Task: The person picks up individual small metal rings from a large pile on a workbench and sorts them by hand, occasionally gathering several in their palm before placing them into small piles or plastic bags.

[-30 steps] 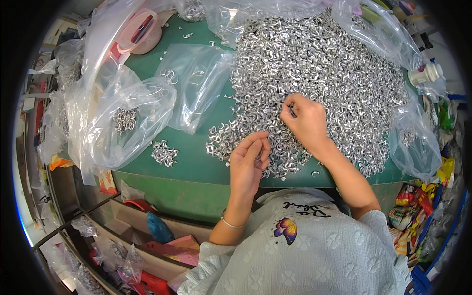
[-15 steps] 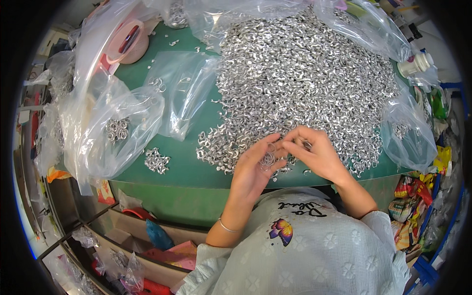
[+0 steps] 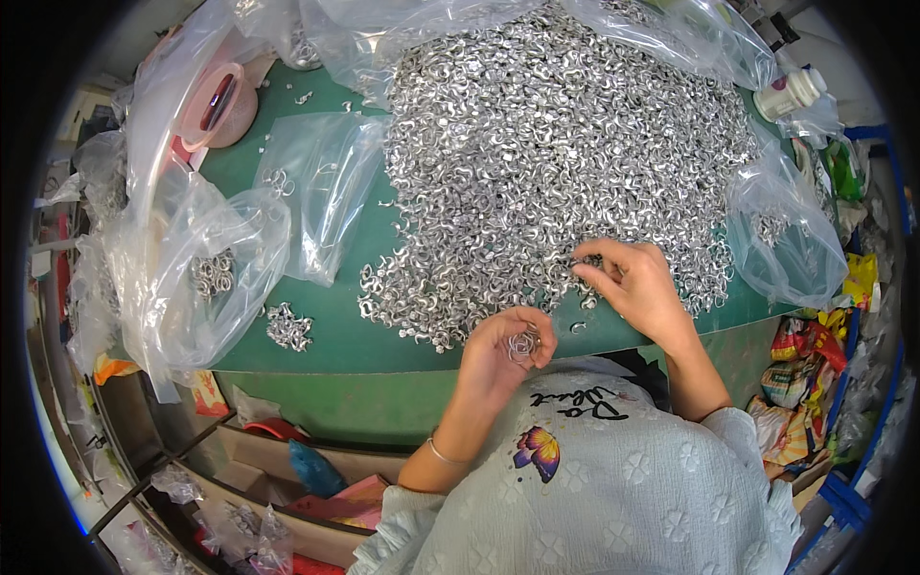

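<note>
A wide heap of small silver hook-shaped metal pieces (image 3: 565, 144) covers the green tabletop before me. My left hand (image 3: 489, 359) is cupped palm up just off the table's near edge, its fingers curled round several thin metal rings (image 3: 521, 345). At the heap's near edge, my right hand (image 3: 637, 286) is bent in a loose pinch. Grey metal pieces show between its thumb and forefinger; their exact shape is partly hidden by the fingers. A single loose hook (image 3: 577, 328) lies on the table below that hand.
Left of the heap are a small pile of hooks (image 3: 288, 327), a clear bag holding rings (image 3: 213, 275), a flat clear bag (image 3: 331, 206) and a pink basket (image 3: 235, 115). Another clear bag (image 3: 791, 240) and a white bottle (image 3: 791, 94) stand at the right. Drawers (image 3: 249, 450) lie below left.
My hands have drawn apart: the left has come back toward me with the rings, and its fingers have curled in more. The right has moved onto the heap's near edge.
</note>
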Demonstrator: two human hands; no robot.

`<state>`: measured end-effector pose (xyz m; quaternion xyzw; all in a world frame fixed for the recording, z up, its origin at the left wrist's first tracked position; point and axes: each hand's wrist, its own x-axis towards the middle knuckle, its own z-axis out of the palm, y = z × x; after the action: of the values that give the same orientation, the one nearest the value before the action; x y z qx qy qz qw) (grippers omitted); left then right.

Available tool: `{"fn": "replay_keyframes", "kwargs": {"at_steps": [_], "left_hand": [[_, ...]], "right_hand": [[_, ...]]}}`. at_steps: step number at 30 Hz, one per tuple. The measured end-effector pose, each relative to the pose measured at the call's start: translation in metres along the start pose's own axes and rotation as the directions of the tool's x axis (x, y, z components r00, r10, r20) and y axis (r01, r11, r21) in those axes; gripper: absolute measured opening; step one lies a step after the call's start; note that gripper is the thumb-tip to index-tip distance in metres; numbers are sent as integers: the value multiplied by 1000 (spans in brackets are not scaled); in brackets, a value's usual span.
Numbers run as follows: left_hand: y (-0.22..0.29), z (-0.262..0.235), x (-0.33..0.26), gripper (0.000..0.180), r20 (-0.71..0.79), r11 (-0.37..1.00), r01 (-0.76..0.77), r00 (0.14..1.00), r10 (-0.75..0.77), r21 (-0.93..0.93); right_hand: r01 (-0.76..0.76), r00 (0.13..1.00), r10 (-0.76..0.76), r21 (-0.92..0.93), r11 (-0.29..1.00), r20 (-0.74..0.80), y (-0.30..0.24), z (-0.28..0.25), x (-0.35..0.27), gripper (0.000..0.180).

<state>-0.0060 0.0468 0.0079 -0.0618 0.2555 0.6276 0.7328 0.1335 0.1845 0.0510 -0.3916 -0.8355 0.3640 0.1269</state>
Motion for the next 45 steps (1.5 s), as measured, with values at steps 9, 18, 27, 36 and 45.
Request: {"fn": "replay_keyframes", "kwargs": {"at_steps": [9,18,27,36,45], "left_hand": [[-7,-1,-10,24,52,993,117,992,-117,1],[-21,6,-11,25,-88,989,98,992,-88,109],[-23,10,-8,28,-115,989,58,992,-43,132],[-22,17,-9,30,-142,988,73,988,-53,136],[-31,-5,-9,31,33,974,160,985,-168,163]], "right_hand": [[110,994,-109,-44,993,25,8,6,-4,21],[231,969,-246,-246,941,-34,18,27,-8,16],[-24,991,92,562,827,-94,23,18,-16,8],[-457,888,257,794,402,381,13,4,-26,11],[48,997,-47,17,999,-58,6,24,-21,9]]}}
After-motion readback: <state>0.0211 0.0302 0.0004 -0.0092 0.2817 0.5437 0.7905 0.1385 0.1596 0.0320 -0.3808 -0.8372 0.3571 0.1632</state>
